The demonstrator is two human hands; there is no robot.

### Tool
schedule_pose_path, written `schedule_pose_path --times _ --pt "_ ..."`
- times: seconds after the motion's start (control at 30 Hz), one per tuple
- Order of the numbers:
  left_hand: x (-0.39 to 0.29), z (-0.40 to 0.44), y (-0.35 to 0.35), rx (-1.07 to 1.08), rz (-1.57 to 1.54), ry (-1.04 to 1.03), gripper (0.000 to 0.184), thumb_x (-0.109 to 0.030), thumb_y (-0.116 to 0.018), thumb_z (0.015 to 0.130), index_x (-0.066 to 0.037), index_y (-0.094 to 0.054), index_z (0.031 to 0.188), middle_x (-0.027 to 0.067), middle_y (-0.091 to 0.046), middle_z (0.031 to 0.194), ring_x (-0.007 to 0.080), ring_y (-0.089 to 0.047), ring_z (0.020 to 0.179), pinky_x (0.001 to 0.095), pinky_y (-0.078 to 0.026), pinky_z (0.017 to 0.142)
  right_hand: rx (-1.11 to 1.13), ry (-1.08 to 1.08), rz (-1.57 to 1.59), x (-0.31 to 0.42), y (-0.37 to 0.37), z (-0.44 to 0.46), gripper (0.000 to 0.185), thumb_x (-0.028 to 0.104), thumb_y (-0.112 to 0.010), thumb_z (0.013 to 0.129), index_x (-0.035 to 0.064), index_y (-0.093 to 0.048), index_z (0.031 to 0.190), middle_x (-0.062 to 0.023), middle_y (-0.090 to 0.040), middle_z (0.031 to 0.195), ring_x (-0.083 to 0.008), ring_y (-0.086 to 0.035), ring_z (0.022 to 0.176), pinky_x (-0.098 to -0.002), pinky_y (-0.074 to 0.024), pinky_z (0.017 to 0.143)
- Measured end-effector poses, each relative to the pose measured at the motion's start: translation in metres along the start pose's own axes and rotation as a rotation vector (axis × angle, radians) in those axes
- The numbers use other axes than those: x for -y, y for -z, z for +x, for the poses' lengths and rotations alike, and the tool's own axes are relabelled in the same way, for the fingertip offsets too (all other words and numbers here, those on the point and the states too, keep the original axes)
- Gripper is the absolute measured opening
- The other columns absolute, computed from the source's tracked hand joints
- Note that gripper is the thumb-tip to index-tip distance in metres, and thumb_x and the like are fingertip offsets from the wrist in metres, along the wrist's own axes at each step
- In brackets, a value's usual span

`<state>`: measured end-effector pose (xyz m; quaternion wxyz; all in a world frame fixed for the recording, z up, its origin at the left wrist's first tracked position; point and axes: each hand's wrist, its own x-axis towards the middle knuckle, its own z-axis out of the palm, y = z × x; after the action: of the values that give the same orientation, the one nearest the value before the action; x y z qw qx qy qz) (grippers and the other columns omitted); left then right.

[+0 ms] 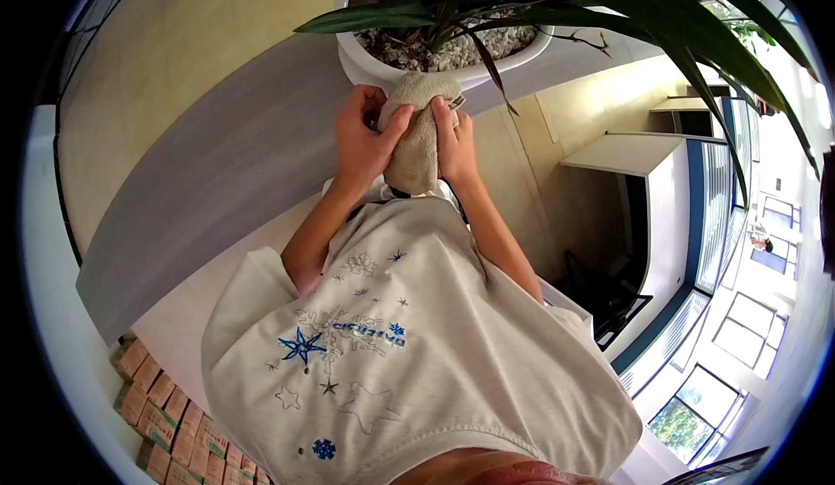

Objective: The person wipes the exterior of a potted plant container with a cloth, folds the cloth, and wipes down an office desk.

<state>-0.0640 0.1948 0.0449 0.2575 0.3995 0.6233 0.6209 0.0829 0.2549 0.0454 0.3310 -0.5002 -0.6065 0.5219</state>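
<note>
My left hand [364,137] and right hand [456,144] are both closed on the cloth [412,156], pinching it near the pot [358,61].

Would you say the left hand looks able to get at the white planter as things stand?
Probably yes: the left hand appears close to the white planter, with nothing visible between them, though it may first need to release the beige cloth.

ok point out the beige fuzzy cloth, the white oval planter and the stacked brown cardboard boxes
Beige fuzzy cloth [417,144]: head view, near the middle of its bunched surface.
White oval planter [361,61]: head view, on the left of its rim.
Stacked brown cardboard boxes [181,437]: head view, about mid-stack.
</note>
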Motion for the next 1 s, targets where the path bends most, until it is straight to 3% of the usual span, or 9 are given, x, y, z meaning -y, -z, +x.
schedule_pose_path --times 0.1,0.13,0.27,0.37,0.53,0.6,0.73,0.87,1.0 --pt "0.04 -0.002 -0.005 -0.03 0.012 -0.084 0.04 -0.031 -0.086 0.086 -0.002 -0.062 0.098 0.009 -0.068 0.078 0.0181 -0.066 0.066 0.0337 -0.052 0.061 -0.061 0.148 -0.221 -0.017 -0.004 0.007 0.061 0.049 -0.058 0.103 -0.0069 -0.066 0.082 -0.0238 -0.068 0.075 -0.037 -0.066 0.072 -0.0456 -0.0489 0.07" --pt "0.056 -0.003 -0.008 -0.04 -0.002 -0.112 0.04 -0.031 -0.086 0.086 -0.002 -0.062 0.097 0.0096 -0.068 0.077 0.0201 -0.067 0.066 0.0349 -0.053 0.061 -0.053 0.137 -0.273 -0.026 -0.005 0.011 0.068 0.054 -0.056 0.102 -0.0089 -0.066 0.08 -0.033 -0.066 0.081 -0.0505 -0.064 0.079 -0.0518 -0.0491 0.072" --pt "0.084 -0.005 -0.007 0.008 0.188 -0.038 0.041 -0.033 -0.087 0.085 -0.002 -0.063 0.095 0.0106 -0.068 0.075 0.0244 -0.069 0.066 0.0365 -0.054 0.062 -0.049 0.008 -0.435 -0.085 -0.013 0.02 0.081 0.064 -0.049 0.102 -0.0121 -0.066 0.079 -0.0389 -0.065 0.086 -0.056 -0.061 0.084 -0.0612 -0.0464 0.08" --pt "0.057 -0.013 0.004 -0.004 0.262 0.034 0.04 -0.033 -0.087 0.086 -0.002 -0.063 0.092 0.0095 -0.068 0.073 0.0212 -0.067 0.064 0.0347 -0.053 0.061 0.022 -0.098 -0.308 -0.081 -0.015 0.016 0.076 0.059 -0.052 0.103 -0.0119 -0.065 0.078 -0.0357 -0.065 0.08 -0.0538 -0.063 0.081 -0.0578 -0.048 0.077" --pt "0.018 -0.018 0.011 -0.117 0.054 -0.192 0.037 -0.032 -0.084 0.09 -0.002 -0.062 0.088 0.0081 -0.067 0.07 0.0142 -0.064 0.062 0.0316 -0.051 0.058 0.034 0.131 -0.119 -0.015 -0.002 -0.007 0.063 0.048 -0.06 0.101 -0.0104 -0.063 0.076 -0.0303 -0.061 0.069 -0.0486 -0.063 0.07 -0.0515 -0.0473 0.067" --pt "0.017 -0.006 0.012 -0.091 0.162 -0.154 0.037 -0.031 -0.084 0.09 -0.002 -0.062 0.087 0.0084 -0.067 0.071 0.0135 -0.064 0.063 0.0313 -0.05 0.057 -0.014 0.199 0.035 -0.002 -0.009 -0.001 0.064 0.048 -0.065 0.098 -0.0094 -0.06 0.071 -0.0305 -0.058 0.067 -0.0477 -0.058 0.064 -0.052 -0.0447 0.063" --pt "0.042 -0.003 0.003 -0.093 0.138 -0.169 0.039 -0.032 -0.084 0.091 -0.001 -0.061 0.086 0.0083 -0.066 0.069 0.013 -0.061 0.061 0.0312 -0.047 0.055 -0.171 0.351 -0.33 -0.07 -0.02 0.031 0.068 0.053 -0.063 0.098 -0.0082 -0.061 0.069 -0.0321 -0.056 0.066 -0.0518 -0.058 0.066 -0.055 -0.0449 0.063" --pt "0.101 -0.011 0.005 -0.008 0.098 -0.031 0.039 -0.032 -0.082 0.093 -0.001 -0.06 0.084 0.0053 -0.062 0.066 0.0123 -0.055 0.058 0.0315 -0.044 0.053 -0.023 0.111 -0.297 -0.098 -0.023 0.025 0.076 0.064 -0.06 0.096 -0.0089 -0.068 0.077 -0.0325 -0.058 0.066 -0.0541 -0.06 0.07 -0.0581 -0.0477 0.068" --pt "0.093 -0.013 0.012 0.058 0.091 0.041 0.038 -0.03 -0.08 0.095 -0.001 -0.058 0.082 0.0027 -0.058 0.067 0.0107 -0.054 0.063 0.0301 -0.042 0.056 0.01 -0.078 -0.273 -0.097 -0.026 0.013 0.077 0.066 -0.059 0.096 -0.0093 -0.067 0.077 -0.0327 -0.057 0.065 -0.0508 -0.062 0.066 -0.0562 -0.0478 0.065"
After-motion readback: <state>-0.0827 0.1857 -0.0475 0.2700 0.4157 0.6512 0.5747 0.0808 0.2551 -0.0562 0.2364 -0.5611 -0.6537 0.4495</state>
